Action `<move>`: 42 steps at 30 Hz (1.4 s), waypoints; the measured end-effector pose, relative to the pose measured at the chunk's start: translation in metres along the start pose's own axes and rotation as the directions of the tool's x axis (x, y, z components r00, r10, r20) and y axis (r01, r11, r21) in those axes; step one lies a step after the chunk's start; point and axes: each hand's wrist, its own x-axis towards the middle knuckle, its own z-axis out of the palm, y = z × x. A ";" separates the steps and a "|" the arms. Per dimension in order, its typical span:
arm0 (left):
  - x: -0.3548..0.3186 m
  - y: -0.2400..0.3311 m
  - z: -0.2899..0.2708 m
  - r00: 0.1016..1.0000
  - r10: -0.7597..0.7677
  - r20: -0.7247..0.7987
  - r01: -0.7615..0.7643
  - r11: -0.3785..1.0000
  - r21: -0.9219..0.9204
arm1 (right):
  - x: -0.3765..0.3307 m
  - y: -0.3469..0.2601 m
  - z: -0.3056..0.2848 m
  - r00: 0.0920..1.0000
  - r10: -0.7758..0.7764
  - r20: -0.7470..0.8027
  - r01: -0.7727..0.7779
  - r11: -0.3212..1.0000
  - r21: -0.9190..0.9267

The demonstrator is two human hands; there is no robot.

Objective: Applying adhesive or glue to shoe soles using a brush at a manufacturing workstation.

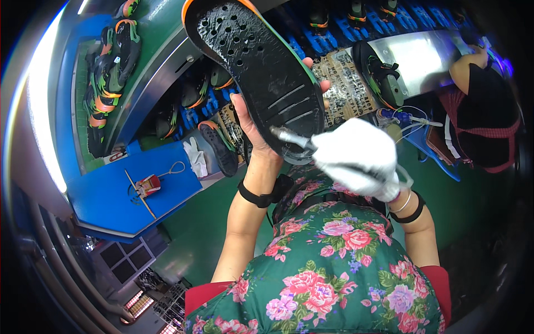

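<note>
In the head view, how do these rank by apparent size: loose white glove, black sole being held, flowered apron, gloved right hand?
Largest to smallest, as they look:
1. flowered apron
2. black sole
3. gloved right hand
4. loose white glove

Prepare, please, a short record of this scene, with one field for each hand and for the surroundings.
Left hand: bare left hand holds a long black shoe sole with round holes, its fingers showing at the far side
Right hand: white-gloved right hand holds a slim pale tool
Tool tip: at the sole's nearer end; contact cannot be confirmed
Left side: flat blue tabletop, with a white cloth glove near its edge
Upper left: piled black, green and orange shoes
Right side: another person in black and dark red
</note>
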 end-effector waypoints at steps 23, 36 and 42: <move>-0.015 0.045 -0.013 0.916 -0.245 -0.316 0.350 0.876 0.333 | 0.009 0.002 -0.006 0.936 -0.162 0.313 0.182 0.983 -0.035; -0.016 0.059 -0.008 0.879 -0.280 -0.386 0.358 0.922 0.147 | 0.013 0.003 0.005 0.914 -0.128 0.384 0.043 0.974 0.223; -0.019 0.056 -0.015 0.909 -0.237 -0.342 0.351 0.877 0.328 | 0.011 0.005 0.018 0.947 0.122 0.297 -0.222 0.918 0.330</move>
